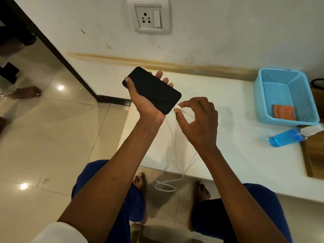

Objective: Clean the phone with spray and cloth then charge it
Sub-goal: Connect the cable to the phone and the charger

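My left hand (140,100) holds a black phone (154,89) screen up above the white table's left end, fingers wrapped under it. My right hand (198,120) pinches the plug end of a white charging cable (183,110) right at the phone's lower edge. The cable (168,172) hangs down in loops over the table's front edge. An orange cloth (284,111) lies inside a blue basket (263,95) at the right. A spray bottle of blue liquid (287,136) lies on its side in front of the basket.
A wall socket with a switch (149,16) sits on the white wall above the table (236,155). A dark door frame (57,50) runs down the left. Another person's bare foot (26,92) stands on the tiled floor at far left. My own feet are under the table edge.
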Demonstrator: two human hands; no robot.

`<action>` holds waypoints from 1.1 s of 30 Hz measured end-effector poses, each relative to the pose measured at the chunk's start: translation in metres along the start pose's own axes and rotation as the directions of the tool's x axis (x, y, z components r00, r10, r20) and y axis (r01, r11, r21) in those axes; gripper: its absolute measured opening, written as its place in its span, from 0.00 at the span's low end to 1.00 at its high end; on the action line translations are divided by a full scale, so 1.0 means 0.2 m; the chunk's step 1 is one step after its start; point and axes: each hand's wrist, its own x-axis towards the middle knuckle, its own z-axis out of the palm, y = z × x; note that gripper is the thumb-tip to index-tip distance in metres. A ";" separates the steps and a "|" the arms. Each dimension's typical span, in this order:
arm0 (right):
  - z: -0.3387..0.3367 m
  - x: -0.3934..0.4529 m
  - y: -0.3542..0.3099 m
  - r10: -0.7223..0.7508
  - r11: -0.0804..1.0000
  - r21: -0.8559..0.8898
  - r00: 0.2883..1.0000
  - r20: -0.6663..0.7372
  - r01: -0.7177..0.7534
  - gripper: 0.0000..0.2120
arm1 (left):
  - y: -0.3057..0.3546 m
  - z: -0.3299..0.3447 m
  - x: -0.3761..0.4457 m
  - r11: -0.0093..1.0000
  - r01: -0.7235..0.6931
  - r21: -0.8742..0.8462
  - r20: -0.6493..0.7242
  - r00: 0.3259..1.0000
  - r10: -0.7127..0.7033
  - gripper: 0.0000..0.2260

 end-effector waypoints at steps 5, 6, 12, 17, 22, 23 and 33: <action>0.01 0.00 0.00 -0.004 1.000 -0.024 0.998 -0.056 0.002 0.08 | -0.01 0.01 -0.01 1.000 0.000 -0.012 0.011 1.000 0.000 0.30; 0.01 0.00 0.00 -0.003 1.000 -0.021 0.998 -0.057 0.001 0.07 | -0.01 0.01 -0.01 1.000 0.001 -0.011 0.010 1.000 -0.001 0.30; 0.01 0.00 0.00 0.001 0.999 -0.034 0.998 -0.057 -0.003 0.08 | -0.02 0.00 -0.01 1.000 -0.006 -0.001 -0.002 1.000 0.006 0.31; 0.01 -0.01 0.00 0.005 1.000 -0.028 0.999 -0.052 -0.007 0.08 | -0.02 0.00 -0.01 1.000 -0.009 0.011 -0.011 1.000 0.009 0.32; 0.01 0.00 0.00 0.023 0.999 -0.031 1.000 -0.020 -0.023 0.11 | -0.01 -0.01 0.00 1.000 -0.017 0.009 -0.007 1.000 0.017 0.35; 0.01 0.00 0.00 0.024 0.999 -0.024 1.000 -0.013 -0.024 0.12 | -0.01 -0.01 0.01 1.000 -0.017 0.010 -0.010 1.000 0.017 0.36; -0.08 0.09 0.04 0.451 0.578 0.565 0.807 0.380 -0.589 0.09 | 0.00 -0.01 0.03 0.988 0.144 0.060 0.067 0.987 -0.148 0.39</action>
